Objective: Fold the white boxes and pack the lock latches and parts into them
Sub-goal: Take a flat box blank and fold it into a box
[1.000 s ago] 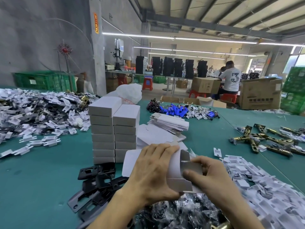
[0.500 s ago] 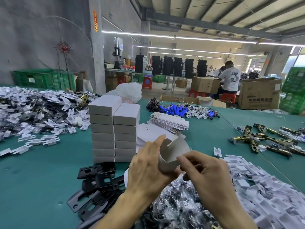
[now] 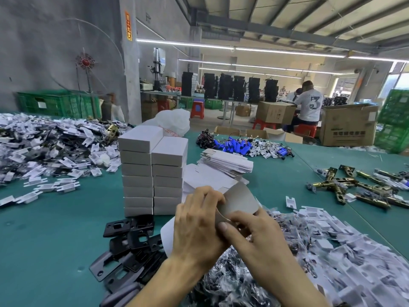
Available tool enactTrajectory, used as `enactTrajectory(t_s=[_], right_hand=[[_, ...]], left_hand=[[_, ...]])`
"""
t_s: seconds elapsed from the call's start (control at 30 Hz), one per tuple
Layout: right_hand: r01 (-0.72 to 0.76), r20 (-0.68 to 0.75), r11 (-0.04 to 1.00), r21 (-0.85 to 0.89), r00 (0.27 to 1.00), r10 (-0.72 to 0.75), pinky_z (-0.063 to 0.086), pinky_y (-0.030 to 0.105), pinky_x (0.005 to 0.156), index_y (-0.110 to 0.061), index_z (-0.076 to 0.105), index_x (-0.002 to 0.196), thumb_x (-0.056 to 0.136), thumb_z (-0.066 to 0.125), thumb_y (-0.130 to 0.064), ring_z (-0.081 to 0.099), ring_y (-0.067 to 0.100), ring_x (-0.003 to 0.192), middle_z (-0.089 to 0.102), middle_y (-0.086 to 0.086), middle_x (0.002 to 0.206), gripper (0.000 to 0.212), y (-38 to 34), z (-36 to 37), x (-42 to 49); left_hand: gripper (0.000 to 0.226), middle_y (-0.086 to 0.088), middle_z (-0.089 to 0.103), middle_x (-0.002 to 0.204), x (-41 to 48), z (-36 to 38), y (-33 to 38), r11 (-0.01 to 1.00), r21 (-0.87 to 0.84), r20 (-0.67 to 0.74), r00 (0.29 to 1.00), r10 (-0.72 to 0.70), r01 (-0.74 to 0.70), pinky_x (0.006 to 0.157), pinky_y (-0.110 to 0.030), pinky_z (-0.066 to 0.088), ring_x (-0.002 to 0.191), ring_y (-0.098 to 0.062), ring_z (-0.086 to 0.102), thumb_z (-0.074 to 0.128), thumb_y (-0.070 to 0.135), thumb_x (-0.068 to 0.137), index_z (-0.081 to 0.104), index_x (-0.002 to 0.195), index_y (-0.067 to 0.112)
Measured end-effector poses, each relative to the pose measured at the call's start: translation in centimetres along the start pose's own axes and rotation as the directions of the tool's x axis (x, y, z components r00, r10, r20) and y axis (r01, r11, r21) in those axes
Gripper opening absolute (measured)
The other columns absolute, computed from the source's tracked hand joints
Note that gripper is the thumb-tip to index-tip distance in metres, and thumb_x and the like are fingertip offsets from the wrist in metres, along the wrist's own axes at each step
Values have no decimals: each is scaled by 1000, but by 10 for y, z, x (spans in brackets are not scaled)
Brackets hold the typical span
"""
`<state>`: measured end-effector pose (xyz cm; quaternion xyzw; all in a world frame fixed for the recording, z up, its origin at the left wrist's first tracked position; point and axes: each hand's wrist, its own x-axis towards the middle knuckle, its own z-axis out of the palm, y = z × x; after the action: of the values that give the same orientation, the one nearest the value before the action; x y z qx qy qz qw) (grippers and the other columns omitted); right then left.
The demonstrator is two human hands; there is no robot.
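Note:
A half-folded white box (image 3: pixel 238 201) is held up in front of me, its grey inner face showing and one flap bent. My left hand (image 3: pixel 197 227) grips its left side and my right hand (image 3: pixel 254 238) pinches its lower edge, thumb on the card. Two stacks of folded white boxes (image 3: pixel 152 171) stand just behind my left hand. A pile of flat box blanks (image 3: pixel 225 162) lies beyond. Black strike plates (image 3: pixel 130 238) lie at lower left. Brass lock latches (image 3: pixel 354 187) lie at the right.
The green table (image 3: pixel 44 240) carries heaps of white plastic parts at the left (image 3: pixel 44 147) and lower right (image 3: pixel 345 247), and bagged parts (image 3: pixel 230 278) under my wrists. Blue batteries (image 3: pixel 234 147) and a white bag (image 3: pixel 174 121) lie further back. A person sits among cardboard cartons (image 3: pixel 347 125).
The box has been lifted off the table and turned, from lying flat under my hands to standing with its inner side toward me. My right hand moved to its lower edge.

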<state>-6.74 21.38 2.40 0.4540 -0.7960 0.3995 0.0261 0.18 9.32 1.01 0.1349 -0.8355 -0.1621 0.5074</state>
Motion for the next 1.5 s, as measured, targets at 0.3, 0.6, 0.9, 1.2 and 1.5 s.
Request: enactTrajectory(t_s=[0.3,0.6,0.9,1.2,1.5], right_hand=[[83,-32,992,90,996,-80,45,15,82,-65,55,117,78,58,-60,53,-6,103,47,-28,103,40,-12,-1,-1],[18,-210,957,289,977,46,46,12,58,-56,33,116,80,78,-31,64,3,71,66,-12,89,62,-13,-11,-2],[-175,24,890,421,983,182,55,52,79,-36,68,93,87,72,-20,66,31,84,71,1,84,18,-11,-10,-3],[-144,264,972,184,960,92,33,1,88,-61,4,148,95,39,-37,38,-30,107,44,-24,132,68,-20,-9,6],[-119,57,896,427,993,104,41,33,110,-26,63,132,93,31,-69,56,1,123,66,-11,129,66,-21,-10,5]], left_hand=[[34,-2,62,100,2,-1,-3,994,-103,20,999,41,-39,66,-45,52,81,-28,61,57,32,71,63,96,10],[51,-2,65,110,2,2,-3,979,-13,-65,977,203,-204,73,-42,49,90,-26,63,76,35,76,48,116,23],[49,-2,62,106,0,2,-3,983,0,-60,981,184,-184,70,-38,43,85,-24,58,69,51,70,46,102,21],[45,2,59,89,0,-4,7,995,-5,56,993,103,-103,57,-30,40,76,-17,49,53,35,71,45,112,19],[71,1,67,99,-1,0,10,996,-55,75,994,75,-71,75,-38,44,80,-23,63,65,44,66,33,124,19]])
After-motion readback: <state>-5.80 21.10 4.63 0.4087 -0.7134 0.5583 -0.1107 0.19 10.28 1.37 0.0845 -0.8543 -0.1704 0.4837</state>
